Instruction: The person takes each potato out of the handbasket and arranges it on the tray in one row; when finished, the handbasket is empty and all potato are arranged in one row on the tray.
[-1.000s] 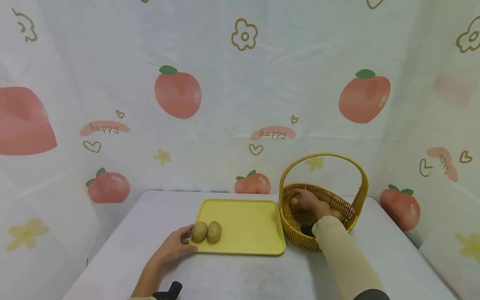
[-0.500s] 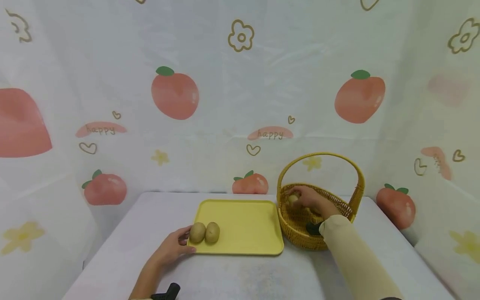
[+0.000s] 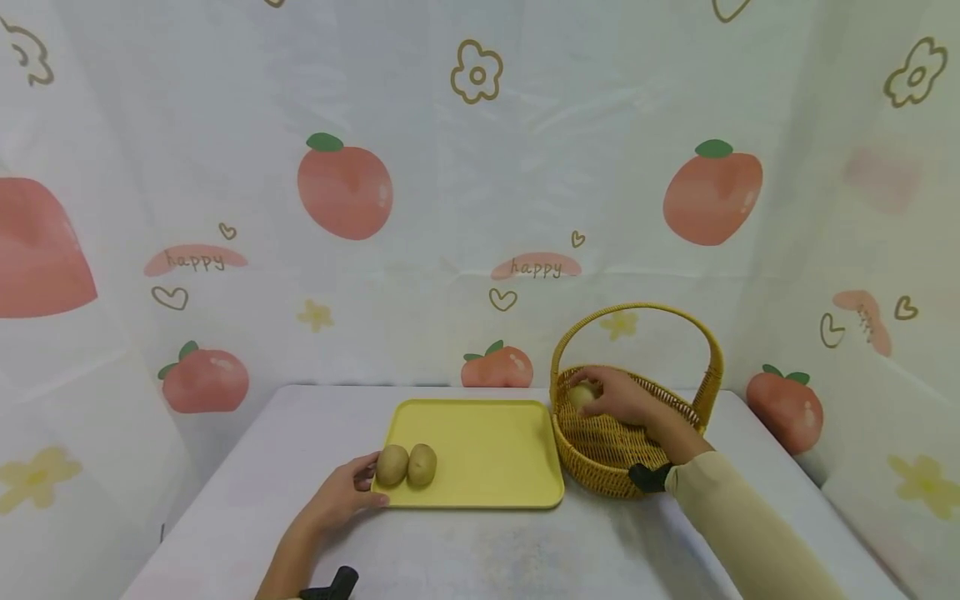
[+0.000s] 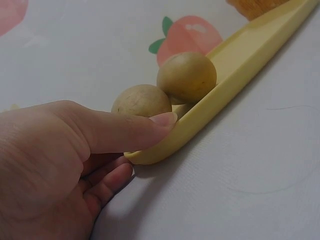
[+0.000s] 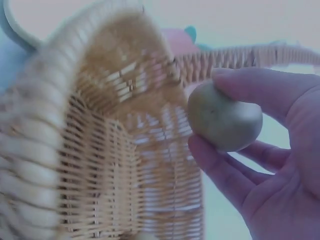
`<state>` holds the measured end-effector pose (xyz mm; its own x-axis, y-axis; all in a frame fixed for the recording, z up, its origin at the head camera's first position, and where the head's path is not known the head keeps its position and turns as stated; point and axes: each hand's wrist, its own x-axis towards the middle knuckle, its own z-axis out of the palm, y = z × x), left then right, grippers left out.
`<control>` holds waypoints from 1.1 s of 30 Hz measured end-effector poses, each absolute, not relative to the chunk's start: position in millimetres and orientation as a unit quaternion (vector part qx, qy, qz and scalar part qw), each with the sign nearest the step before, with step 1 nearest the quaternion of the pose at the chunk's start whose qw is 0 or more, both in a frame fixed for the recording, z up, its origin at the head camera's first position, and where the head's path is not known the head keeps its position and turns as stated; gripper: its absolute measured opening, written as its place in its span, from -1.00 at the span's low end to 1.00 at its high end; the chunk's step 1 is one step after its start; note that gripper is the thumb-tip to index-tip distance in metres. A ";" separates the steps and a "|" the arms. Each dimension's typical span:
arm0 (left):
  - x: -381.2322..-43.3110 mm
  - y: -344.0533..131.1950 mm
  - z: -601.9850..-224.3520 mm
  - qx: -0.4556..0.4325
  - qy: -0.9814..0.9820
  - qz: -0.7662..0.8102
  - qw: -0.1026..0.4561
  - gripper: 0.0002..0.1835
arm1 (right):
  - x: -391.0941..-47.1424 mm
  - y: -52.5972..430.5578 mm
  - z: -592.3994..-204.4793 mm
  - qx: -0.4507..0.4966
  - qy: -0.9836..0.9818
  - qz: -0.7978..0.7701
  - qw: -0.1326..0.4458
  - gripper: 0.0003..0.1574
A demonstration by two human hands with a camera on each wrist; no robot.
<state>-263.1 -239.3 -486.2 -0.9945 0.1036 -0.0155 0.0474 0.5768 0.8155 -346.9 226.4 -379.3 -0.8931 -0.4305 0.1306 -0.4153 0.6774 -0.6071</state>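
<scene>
Two potatoes sit side by side at the left end of a yellow tray. My left hand grips the near left corner of this tray; in the left wrist view the thumb lies across the rim while the other fingers stay lower, at the outside. Over the far left part of the wicker basket, my right hand pinches another potato between thumb and fingers. A sliver of a further potato shows low in the basket; the right forearm hides part of the inside.
The basket's tall arched handle rises above the right hand. The basket stands close against the tray's right end. Behind the white-covered table hangs a curtain printed with peaches.
The right hand has lifted the potato from inside the basket, and the right wrist and forearm have swung to the right. The left hand stays at the tray's corner; the head view shifted slightly.
</scene>
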 end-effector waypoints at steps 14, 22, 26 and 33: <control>-263.5 -244.1 -486.3 0.048 0.887 0.459 0.025 -0.08 | -301.3 194.4 -386.6 -0.280 0.883 -0.372 -0.062 -0.48; -263.1 -240.2 -490.5 0.057 0.879 0.472 0.028 -0.08 | -280.1 161.9 -409.2 -0.300 0.859 -0.405 -0.093 -0.47; -262.5 -240.5 -489.2 0.058 0.883 0.465 0.024 -0.08 | -274.3 138.5 -420.2 -0.293 0.849 -0.431 -0.087 -0.47; -262.5 -239.4 -486.0 0.057 0.886 0.460 0.025 -0.09 | -274.4 98.0 -444.3 -0.281 0.845 -0.452 -0.045 -0.50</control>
<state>-262.5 -239.4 -486.0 -0.9922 0.1242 0.0075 0.0776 0.5706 0.8175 -274.4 98.0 -444.3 -0.8377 -0.4353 0.3299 -0.5159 0.4323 -0.7396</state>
